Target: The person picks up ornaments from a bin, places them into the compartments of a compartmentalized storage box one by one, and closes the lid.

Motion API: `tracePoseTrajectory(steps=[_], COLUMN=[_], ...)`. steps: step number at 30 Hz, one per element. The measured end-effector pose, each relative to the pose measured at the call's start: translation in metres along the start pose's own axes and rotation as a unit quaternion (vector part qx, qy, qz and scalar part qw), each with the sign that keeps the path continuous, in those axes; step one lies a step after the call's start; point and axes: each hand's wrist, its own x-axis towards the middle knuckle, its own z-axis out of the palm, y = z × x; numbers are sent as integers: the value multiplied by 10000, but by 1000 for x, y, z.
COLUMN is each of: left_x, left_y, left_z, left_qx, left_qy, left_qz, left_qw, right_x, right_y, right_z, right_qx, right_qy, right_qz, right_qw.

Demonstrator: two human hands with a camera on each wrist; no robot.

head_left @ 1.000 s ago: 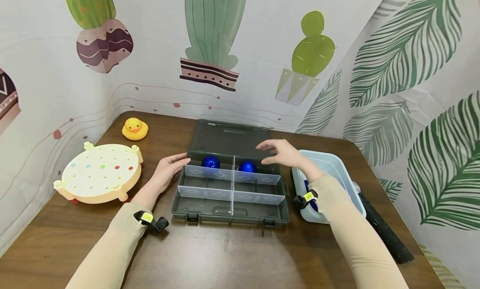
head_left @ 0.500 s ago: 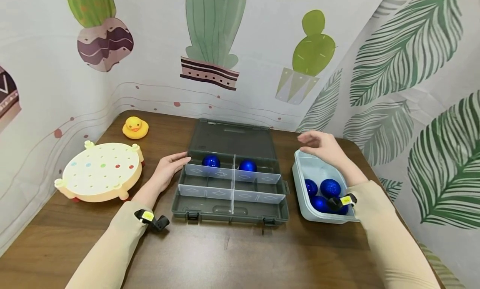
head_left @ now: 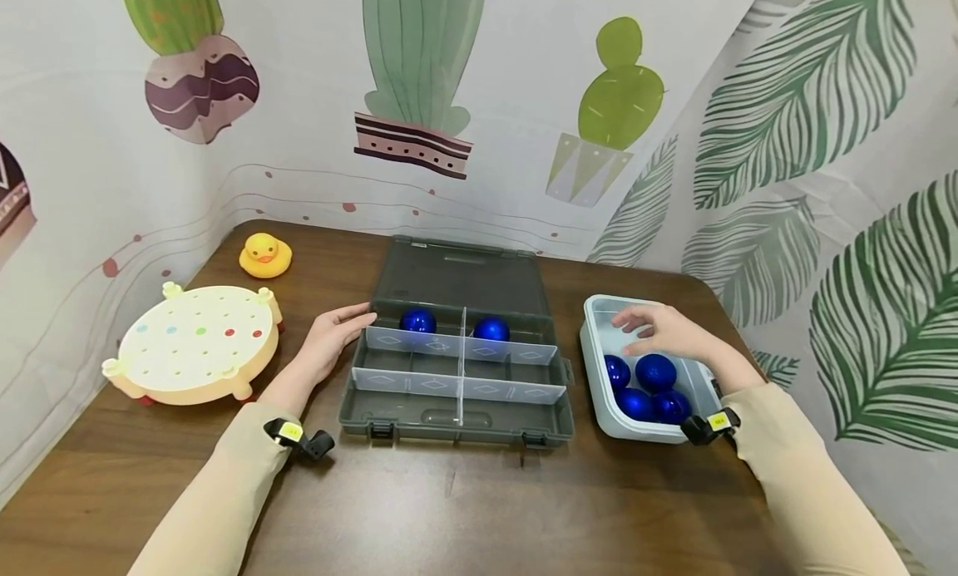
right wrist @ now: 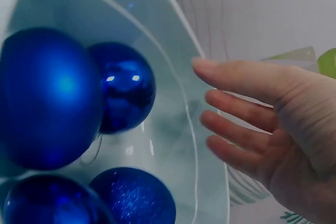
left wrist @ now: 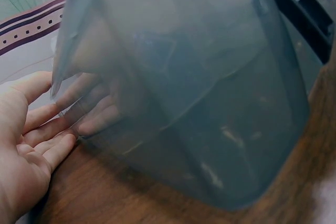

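Observation:
A dark grey translucent divider box [head_left: 456,433] stands with its lid [head_left: 460,273] laid back. Two blue baubles, a left one [head_left: 417,321] and a right one [head_left: 491,328], sit in its back row, one in each compartment. My left hand [head_left: 329,343] touches the box's back left side with extended fingers, also seen through the wall [left wrist: 184,103] in the left wrist view. Over the light blue bin [head_left: 591,368] hovers my right hand [head_left: 669,335], fingers loosely bent and holding nothing. Several blue baubles [head_left: 656,373] lie in the bin, including a glossy one [right wrist: 123,90] and a glittery one [right wrist: 136,198].
A yellow rubber duck [head_left: 265,256] sits at the table's back left. In front of it stands a round cream pegboard toy [head_left: 198,343] with short legs. A patterned cloth [head_left: 516,86] hangs behind the brown table [head_left: 419,509].
My right hand has moved right from above the divider box to the bin, then lowered over it, uncovering the baubles there. My left hand stays at the box.

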Motion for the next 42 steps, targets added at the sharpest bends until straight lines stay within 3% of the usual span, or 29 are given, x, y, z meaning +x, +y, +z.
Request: tracePoseTrajectory(steps=[7, 21, 31, 42], left_x=[-2, -3, -3, -4], left_y=[3, 3, 3, 4], left_z=[-1, 0, -1, 0], left_qx=[2, -46, -34, -83], left_qy=[2, -13, -41, -33], left_qz=[-37, -80, -87, -80], left_qw=[10000, 10000, 9999, 9999], right_x=[4, 15, 17, 20], right_y=[8, 8, 6, 5], right_z=[8, 16, 16, 18], right_qx=[111, 299, 250, 110], right_qy=[-896, -1813, -2157, -2215], right_qz=[109, 303, 407, 472], right_qw=[9959, 9825, 9753, 9740])
